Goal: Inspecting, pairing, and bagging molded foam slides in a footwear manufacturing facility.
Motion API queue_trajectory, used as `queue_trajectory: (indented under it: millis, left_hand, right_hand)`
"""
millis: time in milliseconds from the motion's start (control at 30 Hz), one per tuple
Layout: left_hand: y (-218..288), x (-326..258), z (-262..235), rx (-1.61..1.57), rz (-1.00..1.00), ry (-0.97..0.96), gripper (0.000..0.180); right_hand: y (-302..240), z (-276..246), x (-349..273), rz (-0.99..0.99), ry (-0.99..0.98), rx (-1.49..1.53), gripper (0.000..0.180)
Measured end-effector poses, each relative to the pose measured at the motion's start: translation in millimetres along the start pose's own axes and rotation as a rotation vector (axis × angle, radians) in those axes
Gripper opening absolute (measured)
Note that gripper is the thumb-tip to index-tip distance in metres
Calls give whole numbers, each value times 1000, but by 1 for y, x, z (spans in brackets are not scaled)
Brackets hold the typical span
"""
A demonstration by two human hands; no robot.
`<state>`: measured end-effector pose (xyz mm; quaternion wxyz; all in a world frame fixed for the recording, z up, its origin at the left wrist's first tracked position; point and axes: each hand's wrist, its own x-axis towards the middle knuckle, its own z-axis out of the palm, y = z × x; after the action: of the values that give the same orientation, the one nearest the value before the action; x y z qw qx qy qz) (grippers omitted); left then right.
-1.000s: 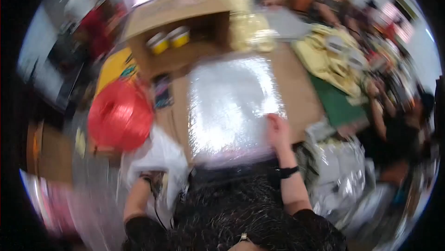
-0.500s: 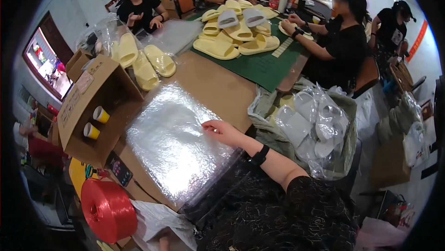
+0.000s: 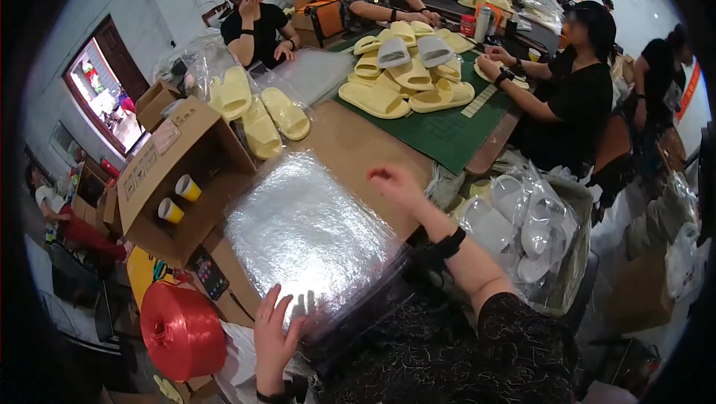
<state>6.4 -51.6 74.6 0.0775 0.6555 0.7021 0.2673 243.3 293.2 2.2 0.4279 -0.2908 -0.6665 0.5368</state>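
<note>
A stack of clear, shiny plastic bags [image 3: 306, 210] lies flat on the brown cardboard tabletop in front of me. My left hand [image 3: 274, 337] is at the near left corner of the stack, fingers spread and holding nothing; I cannot tell whether it touches the plastic. Beyond the right edge of the stack, my right hand [image 3: 397, 186] hovers above the cardboard [image 3: 354, 143], its fingers loosely bent and apart, with nothing visible in them. Pale yellow slippers [image 3: 277, 122] in clear bags lie past the far left corner of the stack.
At left, an open cardboard box [image 3: 175, 173] holds two yellow-and-white paper cups [image 3: 179, 200]. A phone [image 3: 211, 276] and a red twine roll [image 3: 183, 331] sit nearer. Yellow and grey slippers [image 3: 406, 68] pile on a green mat [image 3: 447, 132]. A sack of bagged slippers [image 3: 514, 218] stands right. Several people sit around.
My left hand has come into view at the near left corner of the stack. The right hand has lifted off the plastic and moved right. My view has shifted slightly.
</note>
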Motion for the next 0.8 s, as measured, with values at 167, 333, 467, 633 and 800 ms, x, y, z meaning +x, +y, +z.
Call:
queue_trajectory:
  millis: [167,333,467,633,800]
  left_hand:
    - [-40,37,67,169,36,-15,52]
    - [-61,18,85,125,-7,19,55]
    - [-68,20,94,96,-6,25,52]
    - [-51,16,77,115,-46,-57,55]
    - [-51,15,78,170,-73,-77,53]
  right_hand:
    - [12,-85,80,-15,365,-628,38]
    - [45,-133,155,177,352,-973,39]
    - [81,-167,195,314,366,-1142,51]
    - [94,-146,248,440,308,-1158,81]
    - [103,-126,287,679,452,-1065,93]
